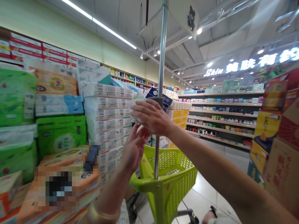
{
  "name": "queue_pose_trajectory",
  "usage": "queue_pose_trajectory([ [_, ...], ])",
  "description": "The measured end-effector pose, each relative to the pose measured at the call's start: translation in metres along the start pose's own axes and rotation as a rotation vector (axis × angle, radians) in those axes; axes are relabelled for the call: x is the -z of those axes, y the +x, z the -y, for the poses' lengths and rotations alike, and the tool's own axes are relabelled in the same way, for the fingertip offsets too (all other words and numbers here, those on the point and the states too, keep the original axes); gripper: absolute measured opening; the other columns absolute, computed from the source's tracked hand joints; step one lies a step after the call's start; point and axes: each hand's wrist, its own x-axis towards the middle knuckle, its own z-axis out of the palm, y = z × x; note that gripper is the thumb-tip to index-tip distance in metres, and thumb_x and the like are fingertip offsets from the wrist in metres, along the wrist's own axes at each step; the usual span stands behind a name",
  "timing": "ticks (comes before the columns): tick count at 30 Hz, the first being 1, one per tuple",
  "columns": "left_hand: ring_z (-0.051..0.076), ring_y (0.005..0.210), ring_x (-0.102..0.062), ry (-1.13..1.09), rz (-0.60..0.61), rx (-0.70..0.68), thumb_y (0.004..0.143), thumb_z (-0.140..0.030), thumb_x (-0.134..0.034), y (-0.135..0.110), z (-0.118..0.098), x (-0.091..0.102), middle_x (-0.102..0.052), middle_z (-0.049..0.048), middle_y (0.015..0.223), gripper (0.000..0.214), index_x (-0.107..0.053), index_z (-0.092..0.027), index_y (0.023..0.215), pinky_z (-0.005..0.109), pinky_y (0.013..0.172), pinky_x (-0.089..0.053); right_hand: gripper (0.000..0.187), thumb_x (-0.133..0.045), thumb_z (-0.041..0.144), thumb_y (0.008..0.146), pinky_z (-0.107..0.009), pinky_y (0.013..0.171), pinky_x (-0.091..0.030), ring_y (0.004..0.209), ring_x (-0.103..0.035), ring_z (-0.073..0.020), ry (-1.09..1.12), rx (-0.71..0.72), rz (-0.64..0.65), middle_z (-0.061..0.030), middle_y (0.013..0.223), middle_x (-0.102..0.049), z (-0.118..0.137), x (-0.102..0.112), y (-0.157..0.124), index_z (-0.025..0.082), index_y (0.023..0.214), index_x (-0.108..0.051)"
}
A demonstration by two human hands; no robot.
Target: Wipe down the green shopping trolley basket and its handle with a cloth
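My right hand (151, 118) is closed over a thin white crumpled wad (135, 110), like tissue or film, its fingers stretched across it beside a metal pole (161, 62). Just below, my left hand (135, 146) has its fingers curled up towards the wad's lower edge; whatever they pinch is hidden. The pole rises from the handle end of a lime-green shopping cart (187, 172), and a grey bracket (157, 100) sits on it by my right hand. Behind my hands stands a tall stack of white-wrapped paper packs (109, 116).
Green tissue packs (62, 137) and orange packs (67, 183) are piled at left, partly pixelated. Blue boxes (167, 101) and yellow-wrapped packs (181, 119) stand beyond the pole. Cartons (283, 168) rise at right; shelves (221, 123) line the back. A foot (209, 216) shows on the tiled floor.
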Motion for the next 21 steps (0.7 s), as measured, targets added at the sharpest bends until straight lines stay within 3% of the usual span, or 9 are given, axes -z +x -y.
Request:
queue_pose_trajectory([
  [3,0.020,0.117,-0.057,0.033,0.033,0.011,0.060,-0.007,-0.053,-0.002,-0.001,-0.002,-0.066,0.0039,0.115,0.058,-0.052,-0.023,0.116,0.044,0.110,-0.032,0.033,-0.042,0.023,0.094,-0.043,0.114,-0.024,0.132,-0.040,-0.0193,-0.063,-0.167,-0.192,-0.0036,0.132,-0.055,-0.013,0.006,-0.001,0.025,0.125,-0.054],
  [6,0.021,0.119,-0.056,0.045,0.042,0.005,0.062,-0.008,-0.054,-0.002,0.001,-0.002,-0.065,0.0052,0.119,0.060,-0.050,-0.023,0.120,0.044,0.111,-0.031,0.038,-0.040,0.023,0.095,-0.044,0.115,-0.023,0.136,-0.034,-0.0197,-0.093,-0.203,-0.274,-0.0032,0.138,-0.051,-0.007,0.000,-0.009,0.025,0.131,-0.050],
  [9,0.019,0.115,-0.058,0.044,0.023,-0.015,0.062,-0.009,-0.054,-0.001,0.005,-0.004,-0.067,0.0034,0.114,0.061,-0.050,-0.025,0.121,0.041,0.108,-0.035,0.041,-0.042,0.023,0.094,-0.044,0.119,-0.016,0.142,-0.025,-0.0188,-0.089,-0.077,-0.123,0.0022,0.146,-0.043,0.006,-0.009,-0.021,0.030,0.134,-0.047],
  [12,0.020,0.114,-0.058,0.047,0.004,-0.012,0.062,-0.010,-0.054,-0.002,0.005,-0.004,-0.068,0.0028,0.112,0.060,-0.050,-0.025,0.120,0.042,0.107,-0.036,0.042,-0.044,0.024,0.094,-0.043,0.120,-0.011,0.141,-0.029,-0.0171,-0.065,-0.039,0.004,0.0072,0.146,-0.042,0.005,-0.007,-0.029,0.037,0.134,-0.046],
  [14,0.021,0.117,-0.057,0.056,0.012,0.005,0.062,-0.009,-0.054,-0.003,0.003,-0.004,-0.066,0.0041,0.116,0.060,-0.051,-0.024,0.120,0.042,0.107,-0.035,0.044,-0.041,0.020,0.094,-0.045,0.120,-0.008,0.141,-0.029,-0.0178,-0.061,-0.163,-0.113,0.0068,0.146,-0.043,-0.004,-0.002,-0.032,0.037,0.135,-0.046],
  [16,0.022,0.120,-0.055,0.067,0.020,0.016,0.062,-0.008,-0.052,-0.004,0.002,-0.002,-0.065,0.0055,0.120,0.061,-0.050,-0.023,0.121,0.044,0.107,-0.034,0.044,-0.041,0.019,0.093,-0.047,0.119,-0.011,0.142,-0.027,-0.0198,-0.010,-0.326,-0.331,0.0041,0.145,-0.044,-0.016,0.001,-0.034,0.033,0.134,-0.048],
  [19,0.023,0.121,-0.055,0.086,0.024,0.012,0.061,-0.006,-0.050,-0.005,0.003,-0.001,-0.063,0.0062,0.124,0.063,-0.049,-0.023,0.122,0.044,0.106,-0.035,0.039,-0.046,0.026,0.090,-0.044,0.113,-0.029,0.132,-0.042,-0.0203,0.291,-0.550,-0.606,0.0009,0.134,-0.054,-0.026,-0.004,-0.037,0.029,0.128,-0.053],
  [21,0.023,0.122,-0.054,0.101,0.020,0.008,0.059,-0.005,-0.049,-0.004,0.004,-0.001,-0.063,0.0062,0.125,0.066,-0.048,-0.023,0.122,0.044,0.106,-0.035,0.030,-0.050,0.032,0.086,-0.038,0.099,-0.045,0.109,-0.058,-0.0184,0.626,-0.710,-0.704,0.0002,0.113,-0.066,-0.027,-0.014,-0.040,0.025,0.113,-0.061],
])
